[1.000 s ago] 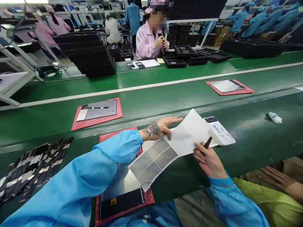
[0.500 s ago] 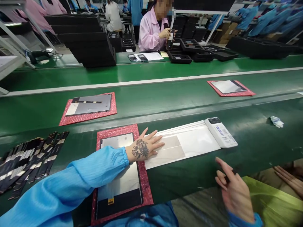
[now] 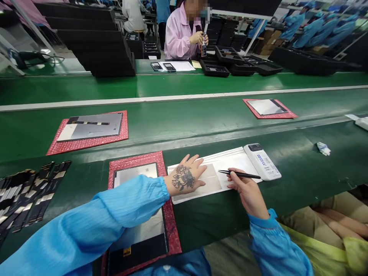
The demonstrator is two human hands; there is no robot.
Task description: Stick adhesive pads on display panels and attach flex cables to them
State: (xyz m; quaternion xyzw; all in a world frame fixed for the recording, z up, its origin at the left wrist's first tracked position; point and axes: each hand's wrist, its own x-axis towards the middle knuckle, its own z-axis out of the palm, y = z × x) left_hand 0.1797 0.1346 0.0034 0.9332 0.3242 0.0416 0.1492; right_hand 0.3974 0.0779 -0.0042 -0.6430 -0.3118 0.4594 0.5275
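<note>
Right hand [image 3: 247, 193] inward, slim tweezers [image 3: 247, 175] perhaps metal

Left arm [image 3: 94, 218] extended, left grip [image 3: 184, 177] palm down, fingers spread, right forearm [image 3: 273, 241] angled inward, right grip [image 3: 249, 193] pinched

From here, the left sleeve [image 3: 86, 226] hides part of the panel [image 3: 145, 232] at seven o'clock, the left hand [image 3: 184, 178] some white sheets [image 3: 230, 161]. My view cuts off black strips [image 3: 37, 195] at eight, a white object [image 3: 363, 122] at three; the label [image 3: 266, 164] near four has illegible print.
</note>
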